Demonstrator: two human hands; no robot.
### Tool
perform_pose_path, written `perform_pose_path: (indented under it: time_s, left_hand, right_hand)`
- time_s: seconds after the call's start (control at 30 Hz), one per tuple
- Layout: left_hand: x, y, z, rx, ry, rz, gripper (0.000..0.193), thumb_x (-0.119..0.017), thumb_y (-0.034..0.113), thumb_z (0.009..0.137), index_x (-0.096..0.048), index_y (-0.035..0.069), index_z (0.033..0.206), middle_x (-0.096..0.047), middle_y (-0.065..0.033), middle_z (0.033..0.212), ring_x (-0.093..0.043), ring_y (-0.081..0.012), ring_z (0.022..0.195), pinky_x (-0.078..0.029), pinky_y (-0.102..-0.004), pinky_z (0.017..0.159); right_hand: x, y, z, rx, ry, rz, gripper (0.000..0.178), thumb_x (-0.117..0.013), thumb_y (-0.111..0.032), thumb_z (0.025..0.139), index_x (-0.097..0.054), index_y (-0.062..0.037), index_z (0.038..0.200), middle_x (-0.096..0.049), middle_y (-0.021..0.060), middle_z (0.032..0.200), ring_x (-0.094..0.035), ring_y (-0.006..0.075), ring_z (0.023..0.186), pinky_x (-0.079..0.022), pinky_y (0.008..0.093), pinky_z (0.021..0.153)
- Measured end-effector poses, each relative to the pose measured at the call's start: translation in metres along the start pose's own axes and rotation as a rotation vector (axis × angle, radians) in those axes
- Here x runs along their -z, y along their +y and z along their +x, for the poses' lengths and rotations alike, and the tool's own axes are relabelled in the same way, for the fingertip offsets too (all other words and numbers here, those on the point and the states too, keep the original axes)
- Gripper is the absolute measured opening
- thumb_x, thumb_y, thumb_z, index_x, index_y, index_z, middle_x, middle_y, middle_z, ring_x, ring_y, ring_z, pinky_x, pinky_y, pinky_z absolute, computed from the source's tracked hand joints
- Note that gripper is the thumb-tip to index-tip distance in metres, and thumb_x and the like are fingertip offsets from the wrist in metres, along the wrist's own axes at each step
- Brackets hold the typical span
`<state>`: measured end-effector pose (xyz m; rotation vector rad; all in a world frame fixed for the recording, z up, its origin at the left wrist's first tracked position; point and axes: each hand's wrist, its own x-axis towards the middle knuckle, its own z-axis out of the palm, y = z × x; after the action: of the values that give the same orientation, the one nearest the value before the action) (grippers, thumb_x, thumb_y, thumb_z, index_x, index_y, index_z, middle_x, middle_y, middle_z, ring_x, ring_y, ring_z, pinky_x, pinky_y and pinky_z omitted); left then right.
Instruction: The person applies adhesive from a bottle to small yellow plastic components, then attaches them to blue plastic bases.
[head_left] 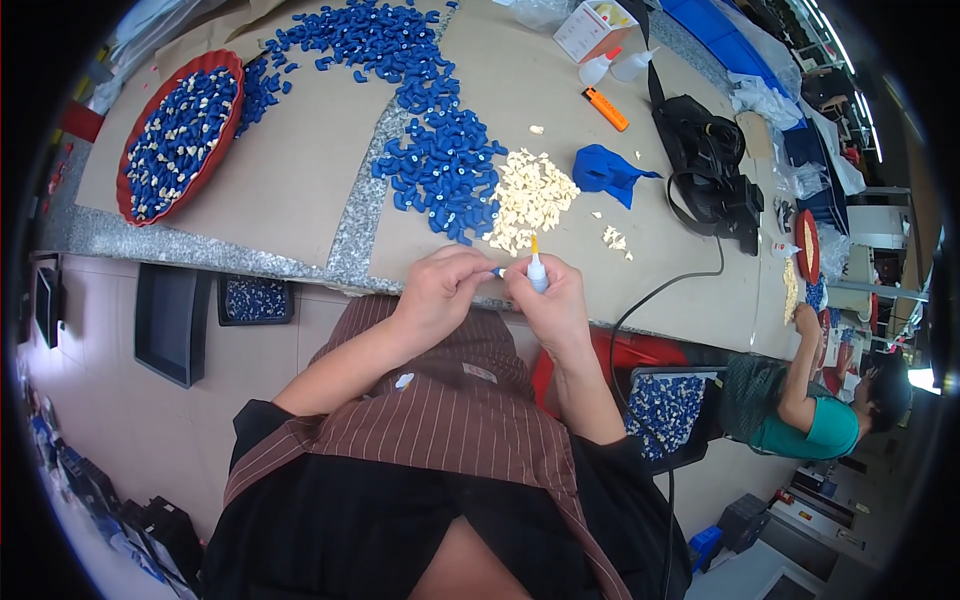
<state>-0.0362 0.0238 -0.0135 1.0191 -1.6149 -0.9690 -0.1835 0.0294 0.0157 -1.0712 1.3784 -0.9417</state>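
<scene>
My left hand [440, 290] is closed in a pinch at the table's front edge. A small blue piece [498, 272] shows at its fingertips, between the two hands. My right hand [557, 308] grips a small white squeeze bottle [538, 274] with a yellow-orange nozzle that points up and away from me. The right fingertips come close to the blue piece; whether they touch it I cannot tell. Just beyond the hands lie a heap of small cream-coloured pieces [535, 190] and a larger spread of curved blue pieces [440, 165].
A red scalloped bowl [232, 100] of mixed pieces stands at left. An orange lighter-like object [606, 109], a crumpled blue scrap [605, 172], bottles, a box and black strapped gear [710, 150] with a cable lie right. Trays [170, 325] sit below; another person [815, 425] works at right.
</scene>
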Motion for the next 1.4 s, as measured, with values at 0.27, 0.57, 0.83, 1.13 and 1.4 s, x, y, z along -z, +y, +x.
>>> perform_pose_path:
  time_s: [0.27,0.57,0.83,1.13,1.4]
  left_hand:
    - [0.0,0.0,0.0,-0.014,0.007,0.039,0.011,-0.057,-0.007,0.071,-0.059,-0.003,0.08,-0.059,-0.0116,0.077,-0.058,-0.0206,0.069,-0.046,-0.026,0.06]
    - [0.019,0.018,0.005,0.505,0.035,-0.585,0.016,-0.052,0.006,0.078,-0.057,0.003,0.093,-0.054,-0.0077,0.081,-0.048,-0.0156,0.061,-0.04,-0.0263,0.05]
    - [0.07,0.011,0.02,0.752,0.024,-0.865,0.026,-0.049,0.028,0.081,-0.051,0.003,0.073,-0.046,-0.0018,0.064,-0.041,-0.0116,0.049,-0.033,-0.0204,0.044]
    - [0.066,0.011,0.038,-0.101,-0.195,0.633,0.022,-0.061,0.007,0.069,-0.056,0.009,0.09,-0.047,-0.007,0.07,-0.051,-0.0216,0.068,-0.042,-0.0304,0.06]
    - [0.06,0.004,0.044,0.077,-0.19,0.415,0.016,-0.063,0.007,0.07,-0.058,0.005,0.085,-0.05,-0.0041,0.071,-0.05,-0.0158,0.068,-0.04,-0.0264,0.059]
  right_hand:
    - [-0.004,0.007,0.002,0.022,0.0,-0.006,0.007,-0.058,-0.006,0.075,-0.054,-0.0013,0.07,-0.049,-0.0031,0.058,-0.041,0.0016,0.051,-0.032,0.0182,0.044]
    - [0.013,-0.007,0.002,-0.082,-0.059,0.21,0.013,-0.048,-0.01,0.08,-0.053,-0.0004,0.087,-0.049,-0.0013,0.067,-0.045,0.0061,0.056,-0.035,0.0186,0.05]
    - [0.027,-0.008,-0.001,0.052,-0.069,0.439,0.036,-0.048,-0.011,0.083,-0.04,0.0024,0.116,-0.054,0.0081,0.084,-0.057,0.0164,0.069,-0.048,0.0279,0.06]
    - [0.03,0.002,0.004,0.058,-0.008,0.457,0.032,-0.056,-0.013,0.08,-0.041,-0.0005,0.106,-0.055,0.011,0.086,-0.056,0.0149,0.061,-0.044,0.0224,0.045]
    - [0.027,0.011,0.012,0.128,0.024,0.606,0.029,-0.061,-0.007,0.076,-0.047,0.0002,0.1,-0.055,0.0077,0.082,-0.052,0.0096,0.066,-0.04,0.0184,0.057]
